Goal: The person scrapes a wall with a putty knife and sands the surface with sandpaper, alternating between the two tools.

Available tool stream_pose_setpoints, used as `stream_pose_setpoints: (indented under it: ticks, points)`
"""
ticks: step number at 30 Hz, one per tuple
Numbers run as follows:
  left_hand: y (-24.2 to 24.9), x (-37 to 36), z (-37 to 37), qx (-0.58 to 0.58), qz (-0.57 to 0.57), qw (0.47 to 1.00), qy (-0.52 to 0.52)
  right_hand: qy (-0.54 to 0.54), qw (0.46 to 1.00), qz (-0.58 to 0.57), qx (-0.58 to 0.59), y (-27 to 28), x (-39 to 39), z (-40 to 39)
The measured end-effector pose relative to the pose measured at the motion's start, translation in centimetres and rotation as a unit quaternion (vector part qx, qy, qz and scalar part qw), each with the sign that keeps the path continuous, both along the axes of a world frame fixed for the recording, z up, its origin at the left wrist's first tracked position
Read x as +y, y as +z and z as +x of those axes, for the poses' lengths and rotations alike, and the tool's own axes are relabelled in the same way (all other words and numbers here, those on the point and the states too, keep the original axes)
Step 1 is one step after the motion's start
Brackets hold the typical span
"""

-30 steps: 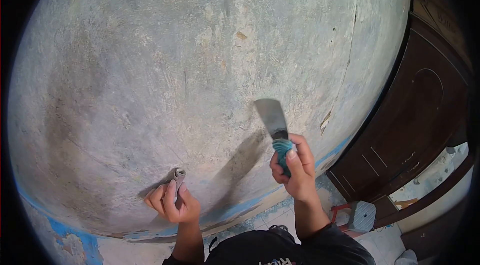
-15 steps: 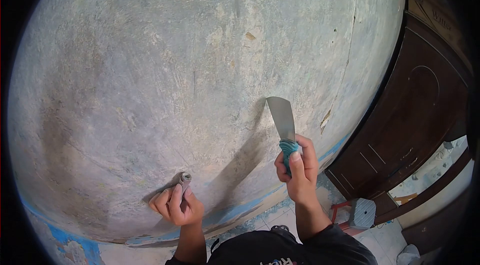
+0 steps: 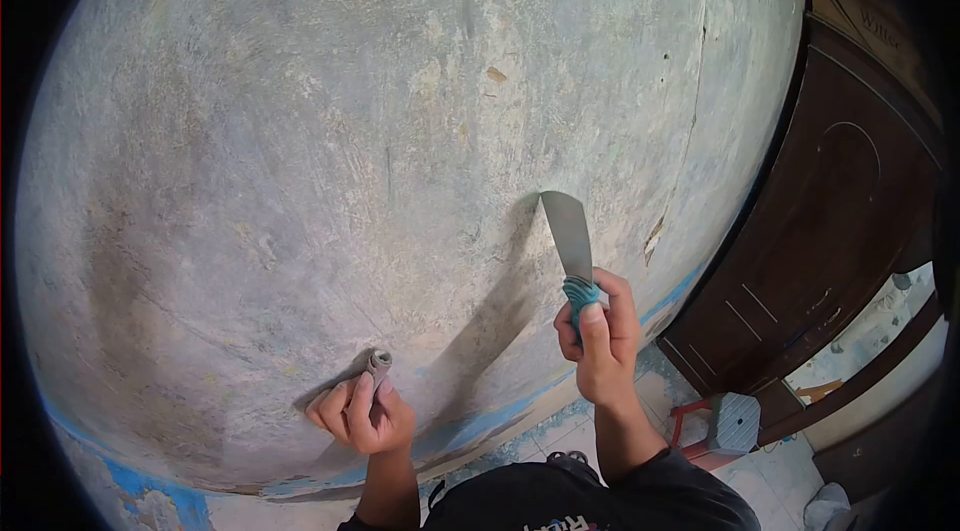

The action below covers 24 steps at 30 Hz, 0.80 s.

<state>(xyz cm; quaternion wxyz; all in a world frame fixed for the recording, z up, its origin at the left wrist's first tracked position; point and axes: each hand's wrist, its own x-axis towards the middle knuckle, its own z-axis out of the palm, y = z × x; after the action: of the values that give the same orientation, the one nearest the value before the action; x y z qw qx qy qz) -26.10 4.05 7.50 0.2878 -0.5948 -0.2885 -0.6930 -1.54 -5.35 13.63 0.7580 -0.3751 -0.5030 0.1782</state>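
Observation:
My right hand (image 3: 606,343) grips the teal handle of a putty knife (image 3: 570,239), thumb along the handle. Its metal blade points upward, and its tip is at or very near the scraped wall (image 3: 400,131); contact cannot be made out for sure. Lower and to the left, my left hand (image 3: 362,418) is closed on a rolled piece of greyish sandpaper or cloth (image 3: 380,363), whose open end shows above the fingers. The wall is patchy grey and white, with scratches and chipped spots.
Blue paint strips (image 3: 165,491) run along the wall's base. On the right stands a dark brown wooden cabinet (image 3: 800,231). A small stool (image 3: 735,423) with a grey top and red legs is on the tiled floor (image 3: 770,476), near a plastic bag (image 3: 826,507).
Both hands have shifted very slightly to the right in view, still holding the same things. The view itself has moved a little.

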Motion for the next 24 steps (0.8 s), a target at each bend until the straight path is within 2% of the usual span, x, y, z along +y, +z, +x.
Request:
stream_pose_setpoints:
  ticks: [1, 5, 9, 13, 17, 20, 21, 24]
  points:
    - [0.0, 0.1, 0.0, 0.002, 0.001, 1.0, 0.001, -0.011, 1.0, 0.006, -0.027, -0.1, 0.1, 0.0]
    - [0.1, 0.0, 0.1, 0.004, 0.002, 1.0, 0.004, 0.002, 0.997, -0.015, 0.073, 0.6, -0.2, 0.8]
    - [0.1, 0.1, 0.3, 0.001, 0.001, 1.0, 0.007, -0.024, 0.997, -0.008, -0.072, -0.6, 0.0, -0.2]
    - [0.1, 0.1, 0.3, 0.003, 0.002, 1.0, 0.01, -0.01, 0.999, -0.012, 0.03, 0.1, -0.1, 0.5]
    - [-0.2, 0.1, -0.2, 0.038, 0.006, 0.999, 0.013, -0.005, 1.0, 0.003, -0.03, -0.5, 0.2, -0.4]
    - [0.0, 0.1, -0.1, 0.038, 0.004, 0.999, 0.011, -0.056, 0.998, 0.018, -0.024, -0.8, 0.5, 0.2]
    - [0.0, 0.1, -0.1, 0.04, 0.005, 0.999, 0.01, -0.053, 0.998, -0.011, 0.039, -0.4, 0.1, 0.3]
    - [0.1, 0.0, -0.2, 0.045, 0.01, 0.999, 0.01, -0.079, 0.997, 0.008, -0.015, -0.6, 0.7, -0.1]
